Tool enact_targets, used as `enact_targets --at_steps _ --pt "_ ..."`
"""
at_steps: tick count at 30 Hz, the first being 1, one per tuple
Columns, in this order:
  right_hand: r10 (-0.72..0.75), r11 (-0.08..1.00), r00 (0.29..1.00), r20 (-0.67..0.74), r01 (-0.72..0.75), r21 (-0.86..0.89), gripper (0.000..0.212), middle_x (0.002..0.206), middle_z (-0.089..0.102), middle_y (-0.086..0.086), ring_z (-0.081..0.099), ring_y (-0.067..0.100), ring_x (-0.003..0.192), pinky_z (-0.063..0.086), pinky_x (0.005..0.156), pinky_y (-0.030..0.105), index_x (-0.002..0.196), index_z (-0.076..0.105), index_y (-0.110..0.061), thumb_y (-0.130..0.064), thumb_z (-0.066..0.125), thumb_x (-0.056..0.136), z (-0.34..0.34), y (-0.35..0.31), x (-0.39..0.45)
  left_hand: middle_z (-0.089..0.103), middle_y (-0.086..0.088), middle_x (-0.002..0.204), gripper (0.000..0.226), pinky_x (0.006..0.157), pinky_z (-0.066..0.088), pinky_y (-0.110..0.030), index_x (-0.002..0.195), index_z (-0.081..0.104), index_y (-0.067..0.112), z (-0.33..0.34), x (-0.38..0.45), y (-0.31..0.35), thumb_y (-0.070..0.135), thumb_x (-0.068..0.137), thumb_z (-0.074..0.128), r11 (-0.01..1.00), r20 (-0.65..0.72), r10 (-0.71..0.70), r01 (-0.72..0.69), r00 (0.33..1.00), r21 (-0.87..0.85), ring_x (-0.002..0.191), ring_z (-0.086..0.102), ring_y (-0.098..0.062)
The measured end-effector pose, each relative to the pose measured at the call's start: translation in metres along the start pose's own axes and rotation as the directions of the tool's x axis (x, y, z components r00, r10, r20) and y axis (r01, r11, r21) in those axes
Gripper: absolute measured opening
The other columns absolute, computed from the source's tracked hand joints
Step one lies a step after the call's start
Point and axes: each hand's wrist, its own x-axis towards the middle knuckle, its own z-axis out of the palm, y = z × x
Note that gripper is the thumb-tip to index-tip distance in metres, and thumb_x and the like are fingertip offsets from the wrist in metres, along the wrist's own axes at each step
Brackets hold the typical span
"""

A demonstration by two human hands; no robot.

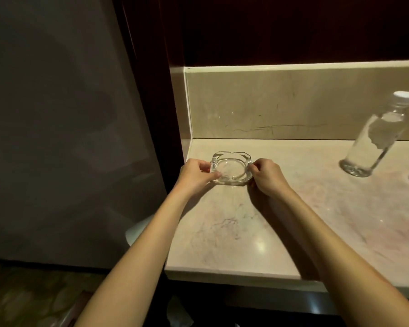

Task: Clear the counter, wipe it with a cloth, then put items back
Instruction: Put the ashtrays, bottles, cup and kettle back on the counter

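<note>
Now the left hand (197,171) and right hand (266,176) are gripping the glass ashtray (230,168) between them on the desk (257,227).

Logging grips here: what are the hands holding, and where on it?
Both hold the glass ashtray: left hand grips its left rim, right hand its right rim.

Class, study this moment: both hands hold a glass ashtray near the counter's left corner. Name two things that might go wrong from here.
1. The glass ashtray is pinched only at its edges by the left hand and right hand; it might slip and chip on the stone counter.
2. A rightward sweep might topple the water bottle.
</note>
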Motion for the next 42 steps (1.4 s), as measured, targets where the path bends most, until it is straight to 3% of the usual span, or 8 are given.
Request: enact_targets --at_steps 5,10,13,17,20,28,33,42 --pt "-0.026 0.998 1.0 0.01 0.026 -0.059 0.032 0.095 0.068 0.024 0.062 0.038 0.096 0.046 0.08 0.039 0.096 0.065 0.001 -0.024 0.046 0.098 -0.001 0.0 0.002 0.063 0.008 0.072 0.021 0.061 0.044 -0.011 0.097 0.072 0.009 0.0 0.005 -0.002 0.02 0.08 0.076 0.99 -0.008 0.057 -0.056 0.998 0.126 0.066 0.059 -0.001" --pt "-0.046 0.984 0.999 0.007 0.046 -0.169 0.033 0.109 0.067 0.017 0.058 0.036 0.106 0.043 0.08 0.037 0.118 0.06 -0.011 -0.032 0.052 0.094 -0.019 -0.009 -0.011 0.066 -0.002 0.11 0.049 0.091 0.051 -0.033 0.121 0.062 0.01 -0.013 -0.004 -0.001 0.035 0.08 0.074 0.976 0.003 0.058 -0.058 0.998 0.21 0.097 0.063 -0.017" --pt "-0.146 0.964 0.989 0.035 0.15 -0.218 0.035 0.108 0.069 0.01 0.058 0.033 0.108 0.043 0.081 0.037 0.121 0.057 -0.016 -0.031 0.058 0.09 -0.035 -0.028 -0.03 0.065 0.0 0.112 0.047 0.09 0.054 -0.038 0.124 0.061 0.015 -0.034 -0.021 -0.002 0.032 0.082 0.073 0.96 0.004 0.115 -0.112 0.993 0.257 0.092 0.065 -0.015" --pt "-0.327 0.915 0.938 0.116 0.345 -0.208 0.033 0.102 0.07 0.0 0.058 0.027 0.103 0.041 0.079 0.035 0.119 0.057 -0.019 -0.03 0.06 0.088 -0.039 -0.074 -0.073 0.068 0.005 0.104 0.036 0.085 0.049 -0.024 0.116 0.065 0.018 -0.075 -0.054 -0.01 0.03 0.083 0.072 0.885 0.014 0.215 -0.201 0.976 0.419 0.089 0.064 -0.009" --pt "-0.444 0.866 0.878 0.181 0.472 -0.167 0.03 0.097 0.069 -0.005 0.062 0.021 0.097 0.047 0.08 0.035 0.117 0.058 -0.021 -0.03 0.062 0.088 -0.023 -0.102 -0.109 0.068 0.003 0.103 0.032 0.089 0.051 -0.033 0.112 0.067 0.021 -0.109 -0.083 -0.026 0.03 0.082 0.072 0.824 0.023 0.245 -0.221 0.969 0.522 0.093 0.064 -0.012" --pt "-0.559 0.768 0.724 0.404 0.636 -0.075 0.029 0.11 0.061 -0.002 0.061 0.02 0.1 0.048 0.079 0.035 0.116 0.056 -0.02 -0.028 0.06 0.089 0.082 -0.158 -0.205 0.064 0.006 0.107 0.034 0.088 0.05 -0.032 0.115 0.065 0.023 -0.182 -0.169 -0.117 0.034 0.083 0.07 0.721 0.01 0.087 -0.07 0.996 0.69 0.096 0.061 -0.009" --pt "-0.523 0.756 0.685 0.508 0.648 -0.096 0.026 0.11 0.061 0.002 0.058 0.027 0.103 0.041 0.07 0.033 0.111 0.055 -0.02 -0.027 0.058 0.086 0.169 -0.165 -0.242 0.064 0.004 0.111 0.037 0.087 0.051 -0.03 0.117 0.063 0.022 -0.209 -0.203 -0.196 0.035 0.083 0.069 0.701 -0.015 -0.04 0.039 0.999 0.712 0.101 0.061 -0.013" --pt "-0.159 0.84 0.635 0.756 0.489 -0.234 0.027 0.112 0.061 0.008 0.061 0.033 0.101 0.048 0.073 0.038 0.112 0.055 -0.013 -0.022 0.058 0.087 0.327 -0.093 -0.301 0.065 0.001 0.112 0.032 0.088 0.051 -0.038 0.113 0.065 0.022 -0.194 -0.249 -0.371 0.029 0.082 0.07 0.676 0.092 -0.382 0.21 0.92 0.706 0.102 0.063 -0.019"
